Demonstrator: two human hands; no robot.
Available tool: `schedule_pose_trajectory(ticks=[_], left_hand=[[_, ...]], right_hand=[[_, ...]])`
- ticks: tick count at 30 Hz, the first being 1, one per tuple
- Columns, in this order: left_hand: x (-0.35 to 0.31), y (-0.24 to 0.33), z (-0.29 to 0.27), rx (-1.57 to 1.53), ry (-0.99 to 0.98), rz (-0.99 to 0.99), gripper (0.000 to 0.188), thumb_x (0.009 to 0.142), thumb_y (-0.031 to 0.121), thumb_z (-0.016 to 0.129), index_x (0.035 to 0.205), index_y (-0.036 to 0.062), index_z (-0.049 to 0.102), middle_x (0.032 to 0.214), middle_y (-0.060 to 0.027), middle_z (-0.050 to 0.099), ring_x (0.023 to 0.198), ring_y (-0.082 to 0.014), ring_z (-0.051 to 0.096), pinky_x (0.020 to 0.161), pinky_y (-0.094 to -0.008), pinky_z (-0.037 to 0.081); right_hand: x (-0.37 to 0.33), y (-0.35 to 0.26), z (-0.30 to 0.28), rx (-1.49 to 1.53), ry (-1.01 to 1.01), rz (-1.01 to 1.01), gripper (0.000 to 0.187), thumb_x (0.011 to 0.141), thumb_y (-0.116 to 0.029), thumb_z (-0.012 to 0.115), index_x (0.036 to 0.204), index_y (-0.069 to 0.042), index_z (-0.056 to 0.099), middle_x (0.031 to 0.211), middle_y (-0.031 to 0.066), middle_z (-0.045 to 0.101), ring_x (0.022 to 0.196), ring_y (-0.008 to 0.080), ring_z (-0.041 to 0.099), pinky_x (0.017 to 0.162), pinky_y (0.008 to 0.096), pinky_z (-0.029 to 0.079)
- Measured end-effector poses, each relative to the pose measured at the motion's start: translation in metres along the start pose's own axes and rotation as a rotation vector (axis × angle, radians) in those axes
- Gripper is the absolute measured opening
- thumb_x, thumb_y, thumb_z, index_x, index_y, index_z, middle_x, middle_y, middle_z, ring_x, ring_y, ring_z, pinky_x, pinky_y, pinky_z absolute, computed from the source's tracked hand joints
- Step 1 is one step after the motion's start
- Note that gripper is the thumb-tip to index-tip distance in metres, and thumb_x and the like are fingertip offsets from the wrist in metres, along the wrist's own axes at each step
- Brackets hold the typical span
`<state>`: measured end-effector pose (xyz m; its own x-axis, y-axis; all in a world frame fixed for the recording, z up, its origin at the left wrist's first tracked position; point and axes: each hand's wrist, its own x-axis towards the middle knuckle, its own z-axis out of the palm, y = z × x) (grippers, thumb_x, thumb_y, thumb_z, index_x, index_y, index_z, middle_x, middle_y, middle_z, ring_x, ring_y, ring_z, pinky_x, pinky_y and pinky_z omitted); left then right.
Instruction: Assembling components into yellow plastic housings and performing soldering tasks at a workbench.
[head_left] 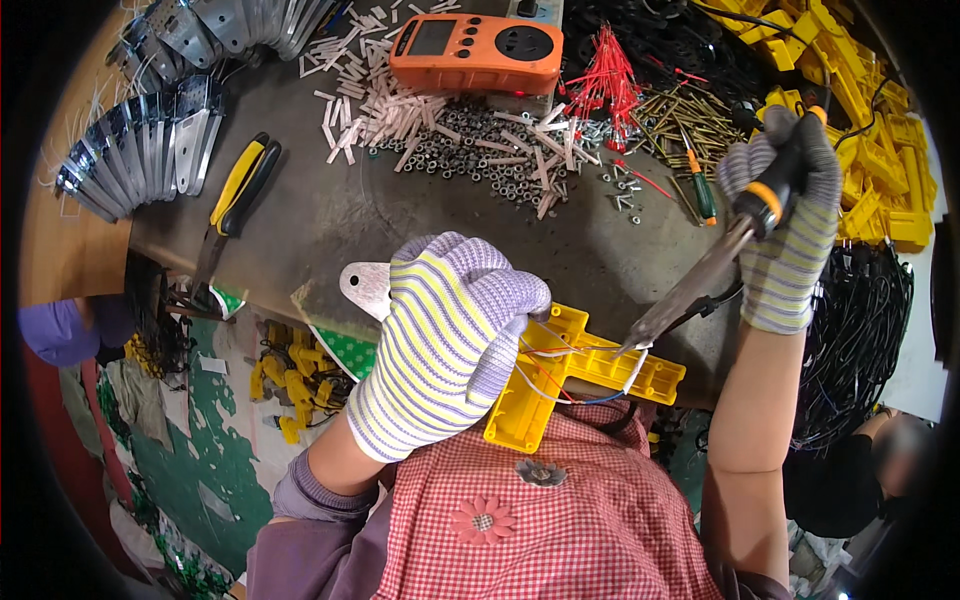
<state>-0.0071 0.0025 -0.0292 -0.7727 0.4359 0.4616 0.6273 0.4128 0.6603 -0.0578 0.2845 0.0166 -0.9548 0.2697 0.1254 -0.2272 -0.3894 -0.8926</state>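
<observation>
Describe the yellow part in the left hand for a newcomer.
Find the red checked apron. Just above it, the gloved left hand grips the yellow part. Unlike the yellow pieces heaped at upper right, it is held, with red, white and blue wires.

Open lane across tabletop between pliers and left hand, nuts and orange meter beyond

Heaped nuts and yellow casings show a workshop.
</observation>
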Motion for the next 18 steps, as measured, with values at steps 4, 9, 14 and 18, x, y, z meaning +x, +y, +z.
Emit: schedule_pose_trajectory(ticks=[4, 9, 14, 18], left_hand=[[0.003, 0.001, -0.002, 0.026, -0.027, 0.019, 0.02, 0.081, 0.014, 0.065, 0.1, 0.0103, 0.069, 0.089, -0.0096, 0.062, 0.082, -0.0313, 0.059, 0.075, -0.0468, 0.044], [0.002, 0.002, -0.001, 0.009, -0.04, -0.006, 0.019, 0.082, 0.011, 0.065, 0.101, 0.0093, 0.068, 0.09, -0.0093, 0.063, 0.082, -0.0308, 0.059, 0.075, -0.0451, 0.045], [0.002, 0.002, 0.003, 0.006, -0.017, 0.018, 0.02, 0.08, 0.014, 0.067, 0.1, 0.0095, 0.069, 0.088, -0.009, 0.063, 0.08, -0.031, 0.059, 0.074, -0.0464, 0.044], [0.0, 0.004, 0.0, -0.009, -0.03, 0.001, 0.02, 0.08, 0.011, 0.067, 0.1, 0.0094, 0.069, 0.087, -0.0087, 0.063, 0.08, -0.0305, 0.059, 0.074, -0.0456, 0.045]], right_hand=[[-0.006, 0.01, 0.009, -0.025, 0.056, 0.058, 0.026, 0.097, -0.026, 0.066, 0.105, -0.002, 0.063, 0.09, 0.006, 0.063, 0.071, 0.0154, 0.063, 0.063, 0.0256, 0.054], [-0.007, 0.014, 0.009, -0.073, 0.064, 0.045, 0.023, 0.097, -0.025, 0.064, 0.101, -0.002, 0.064, 0.089, 0.0051, 0.061, 0.072, 0.0135, 0.063, 0.061, 0.0227, 0.054], [-0.006, 0.013, 0.009, -0.1, 0.043, 0.066, 0.021, 0.098, -0.024, 0.064, 0.1, -0.003, 0.064, 0.088, 0.0045, 0.061, 0.072, 0.0126, 0.063, 0.062, 0.022, 0.052], [-0.007, 0.014, 0.008, -0.109, 0.051, 0.061, 0.023, 0.098, -0.026, 0.064, 0.099, -0.003, 0.064, 0.086, 0.0046, 0.061, 0.071, 0.0128, 0.062, 0.061, 0.0221, 0.051]])
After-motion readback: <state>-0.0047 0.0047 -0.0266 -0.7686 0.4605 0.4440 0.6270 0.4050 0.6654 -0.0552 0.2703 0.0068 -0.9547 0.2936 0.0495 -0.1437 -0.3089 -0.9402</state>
